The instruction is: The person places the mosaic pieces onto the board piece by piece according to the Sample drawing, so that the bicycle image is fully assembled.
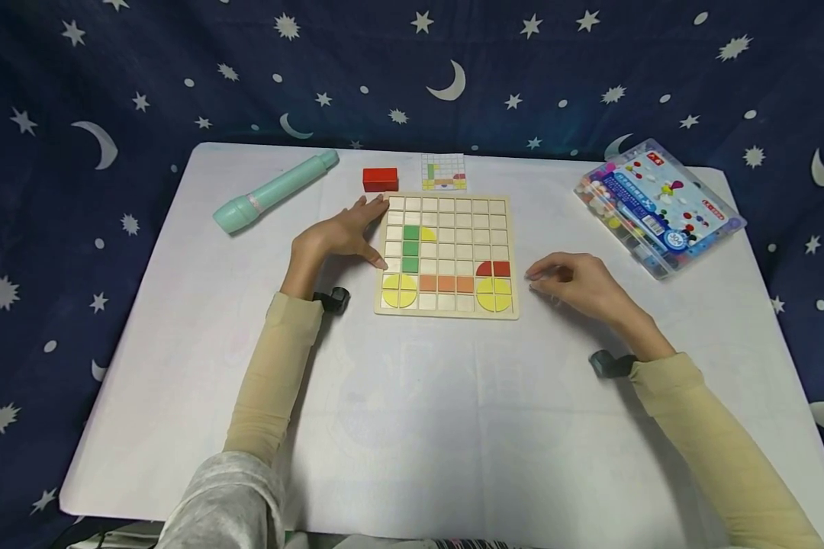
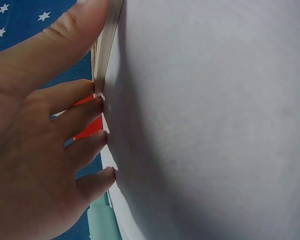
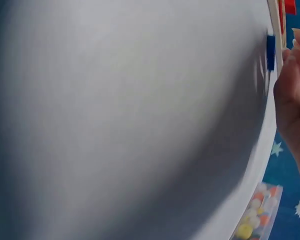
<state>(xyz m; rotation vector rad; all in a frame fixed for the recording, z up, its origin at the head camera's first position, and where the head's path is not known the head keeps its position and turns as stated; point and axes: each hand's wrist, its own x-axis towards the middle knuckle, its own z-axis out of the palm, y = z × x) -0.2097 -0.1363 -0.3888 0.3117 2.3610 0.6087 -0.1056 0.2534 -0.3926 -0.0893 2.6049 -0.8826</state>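
Observation:
A square wooden grid board [image 1: 446,201] bears green, yellow, orange and red pieces. My left hand [image 1: 346,229] rests along its left edge, thumb and fingers spread apart. The left wrist view shows the thumb [image 2: 65,37] beside the board's edge [image 2: 106,47]. To the right of the board, my right hand [image 1: 580,282] hovers low over the table, thumb and index fingertips close together. A small flat blue piece [image 3: 271,52] shows just below the right thumb tip [image 3: 291,62]. It is hidden in the head view, and I cannot tell whether the fingers hold it.
Behind the board lie a red block [image 1: 381,180] and a small pattern card [image 1: 443,172]. A mint-green tube [image 1: 275,192] lies at the back left. At the back right is a clear plastic box [image 1: 659,210] of colourful pieces. All stand on a white table [image 1: 412,427].

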